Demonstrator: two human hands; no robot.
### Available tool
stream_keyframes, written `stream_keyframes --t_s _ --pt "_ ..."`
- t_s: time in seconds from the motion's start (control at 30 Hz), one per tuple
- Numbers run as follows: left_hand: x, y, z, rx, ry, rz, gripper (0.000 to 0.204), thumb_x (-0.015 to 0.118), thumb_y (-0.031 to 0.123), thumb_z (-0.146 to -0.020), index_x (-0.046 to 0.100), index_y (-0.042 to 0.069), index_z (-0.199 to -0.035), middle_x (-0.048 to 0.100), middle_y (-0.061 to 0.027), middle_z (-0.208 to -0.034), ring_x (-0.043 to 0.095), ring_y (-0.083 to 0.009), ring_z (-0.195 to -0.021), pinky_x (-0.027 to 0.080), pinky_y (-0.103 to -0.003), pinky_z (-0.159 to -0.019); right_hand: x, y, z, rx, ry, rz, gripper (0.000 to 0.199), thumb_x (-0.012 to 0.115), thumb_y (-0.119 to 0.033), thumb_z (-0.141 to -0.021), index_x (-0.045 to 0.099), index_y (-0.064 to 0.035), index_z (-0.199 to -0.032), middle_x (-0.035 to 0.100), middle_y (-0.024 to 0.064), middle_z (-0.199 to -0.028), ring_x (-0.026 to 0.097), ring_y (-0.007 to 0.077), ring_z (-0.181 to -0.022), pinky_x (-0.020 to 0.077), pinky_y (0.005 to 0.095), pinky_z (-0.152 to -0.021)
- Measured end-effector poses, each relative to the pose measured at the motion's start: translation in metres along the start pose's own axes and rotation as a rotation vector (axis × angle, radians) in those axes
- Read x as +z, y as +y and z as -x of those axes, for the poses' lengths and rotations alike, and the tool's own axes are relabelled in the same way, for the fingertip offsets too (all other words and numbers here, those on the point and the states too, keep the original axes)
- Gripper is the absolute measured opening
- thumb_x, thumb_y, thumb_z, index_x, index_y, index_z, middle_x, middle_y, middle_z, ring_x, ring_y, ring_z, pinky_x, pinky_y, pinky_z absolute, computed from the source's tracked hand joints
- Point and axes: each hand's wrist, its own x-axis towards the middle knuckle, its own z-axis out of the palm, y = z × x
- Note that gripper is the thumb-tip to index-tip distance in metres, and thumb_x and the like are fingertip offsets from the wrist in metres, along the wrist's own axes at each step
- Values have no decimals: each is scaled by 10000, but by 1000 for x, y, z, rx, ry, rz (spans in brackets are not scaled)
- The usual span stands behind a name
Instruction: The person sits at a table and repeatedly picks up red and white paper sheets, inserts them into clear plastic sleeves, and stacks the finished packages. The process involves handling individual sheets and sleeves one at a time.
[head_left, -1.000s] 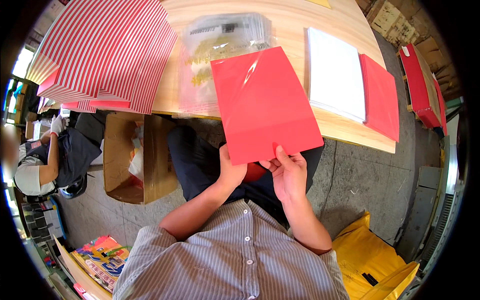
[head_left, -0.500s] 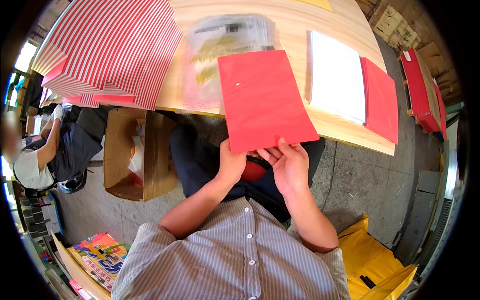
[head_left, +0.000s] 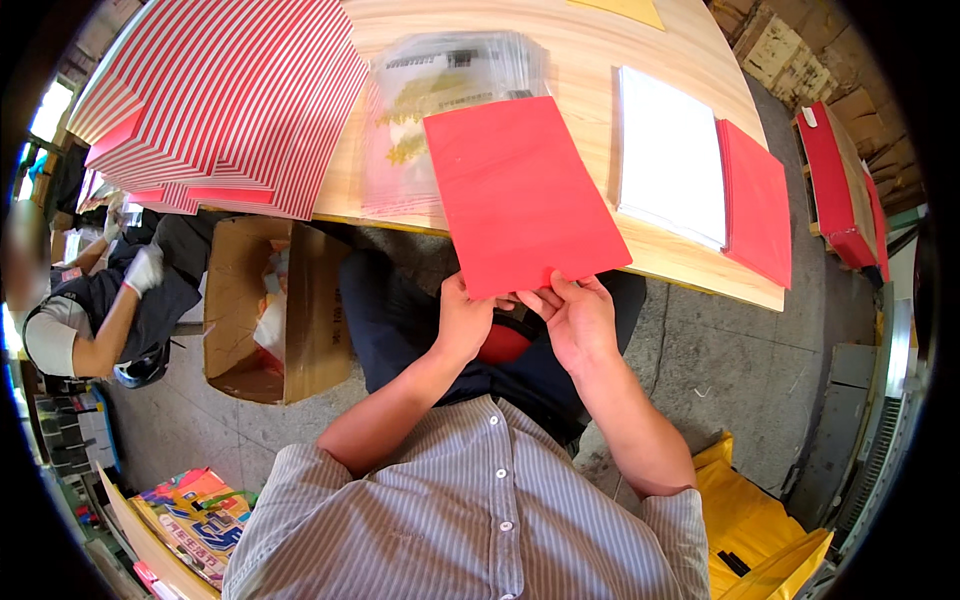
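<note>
Wooden table [head_left: 588, 110], red-and-white stack [head_left: 235, 95], clear bags [head_left: 460, 70], white pile [head_left: 670, 155], red pile [head_left: 755, 205]

The red sheet [head_left: 525, 195] hides part of the left hand [head_left: 462, 325], some fingers of the right hand [head_left: 582, 322] and the lower right of the clear plastic bags [head_left: 400, 110]. The striped stack [head_left: 230, 95] and a yellow sheet [head_left: 628, 11] run off the top edge. A co-worker's head [head_left: 25, 255] is blurred. Inside the cardboard box [head_left: 318, 320], the contents [head_left: 269, 330] look like scraps, perhaps, too small to tell
</note>
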Motion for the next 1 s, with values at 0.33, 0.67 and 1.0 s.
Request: stream_keyframes --t_s 0.33,0.67,1.0 --pt "13 17 4 26 -48 -55 182 512 38 -986 679 -28 -1015 720 -77 -870 694 -160 -751 541 -277 -664 12 -1 -4 -112 -14 -40 149 489 -11 -1000 584 37 -1104 656 174 -1073 697 309 -936 616 432 -838" --pt "16 18 5 31 -102 -97 250 505 141 -1030 649 -16 -1161 728 -95 -967 719 -168 -777 542 -261 -655 26 -8 -19 -181 13 -95 165 488 -21 -1004 573 45 -1130 647 170 -1066 693 283 -918 613 400 -816" --pt "6 11 -4 -116 -47 18 249 538 210 -1024 664 31 -1143 727 -110 -989 708 -179 -790 538 -274 -658 24 -12 -20 -39 -27 -72 219 464 -32 -1007 522 10 -1213 598 135 -1165 640 283 -1050 581 448 -900"
